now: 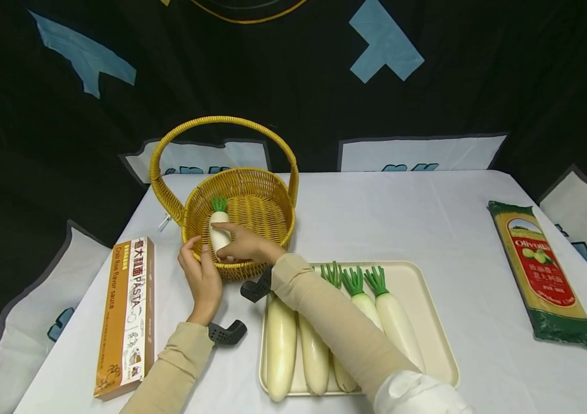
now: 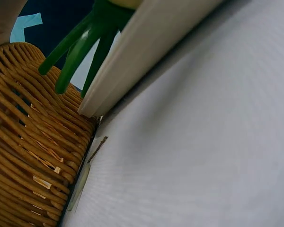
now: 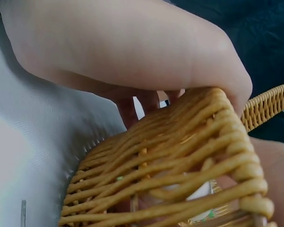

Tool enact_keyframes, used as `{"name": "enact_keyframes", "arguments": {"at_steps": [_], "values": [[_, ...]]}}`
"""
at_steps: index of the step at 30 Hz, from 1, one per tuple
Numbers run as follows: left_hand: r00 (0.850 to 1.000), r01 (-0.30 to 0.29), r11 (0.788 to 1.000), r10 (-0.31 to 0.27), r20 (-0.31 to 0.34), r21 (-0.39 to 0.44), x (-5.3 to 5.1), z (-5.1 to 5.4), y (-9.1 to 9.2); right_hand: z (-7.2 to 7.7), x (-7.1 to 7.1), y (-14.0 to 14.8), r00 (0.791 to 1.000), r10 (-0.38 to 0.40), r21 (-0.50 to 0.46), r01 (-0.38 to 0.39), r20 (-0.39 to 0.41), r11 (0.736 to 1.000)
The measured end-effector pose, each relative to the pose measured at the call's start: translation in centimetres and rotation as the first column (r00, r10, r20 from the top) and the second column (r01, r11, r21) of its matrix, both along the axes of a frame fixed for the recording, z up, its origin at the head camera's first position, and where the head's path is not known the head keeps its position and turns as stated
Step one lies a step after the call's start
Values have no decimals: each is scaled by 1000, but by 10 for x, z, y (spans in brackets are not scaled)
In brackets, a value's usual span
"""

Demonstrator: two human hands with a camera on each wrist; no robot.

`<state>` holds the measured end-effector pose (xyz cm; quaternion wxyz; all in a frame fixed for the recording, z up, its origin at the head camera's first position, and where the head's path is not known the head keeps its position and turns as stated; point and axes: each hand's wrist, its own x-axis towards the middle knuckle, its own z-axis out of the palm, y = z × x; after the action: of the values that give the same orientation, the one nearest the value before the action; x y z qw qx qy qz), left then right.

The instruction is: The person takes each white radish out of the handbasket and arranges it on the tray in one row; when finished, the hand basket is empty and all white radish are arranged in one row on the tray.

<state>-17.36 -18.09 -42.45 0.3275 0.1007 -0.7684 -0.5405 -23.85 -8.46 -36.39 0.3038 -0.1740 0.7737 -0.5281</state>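
Observation:
A yellow wicker basket (image 1: 267, 198) with a tall arched handle stands at the back left of the table. Inside it, against the left wall, lies a small white radish (image 1: 218, 218) with a short green top. My right hand (image 1: 247, 244) reaches over the front rim and grips the radish between thumb and fingers. My left hand (image 1: 202, 284) holds the basket's front left rim. Close up, the right wrist view shows the right hand (image 3: 132, 47) bent over the woven rim (image 3: 217, 123), its fingertips partly hidden by the weave.
A cream tray (image 1: 433, 310) of several white radishes (image 1: 399, 322) lies below the right forearm, which covers part of them. An orange and white pasta box (image 1: 125, 316) lies at the left. A green and gold pasta packet (image 1: 544, 270) is at the far right.

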Motion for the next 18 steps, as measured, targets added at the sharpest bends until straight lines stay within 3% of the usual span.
{"name": "enact_keyframes", "arguments": {"at_steps": [9,18], "values": [[1000,3,1000,-3,21,4,1,0,1,-1,-2,3,993,61,-43,-57,98,997],[1000,-6,1000,6,11,6,0,-1,0,0,-5,5,983,35,-131,-12,177,991]]}}
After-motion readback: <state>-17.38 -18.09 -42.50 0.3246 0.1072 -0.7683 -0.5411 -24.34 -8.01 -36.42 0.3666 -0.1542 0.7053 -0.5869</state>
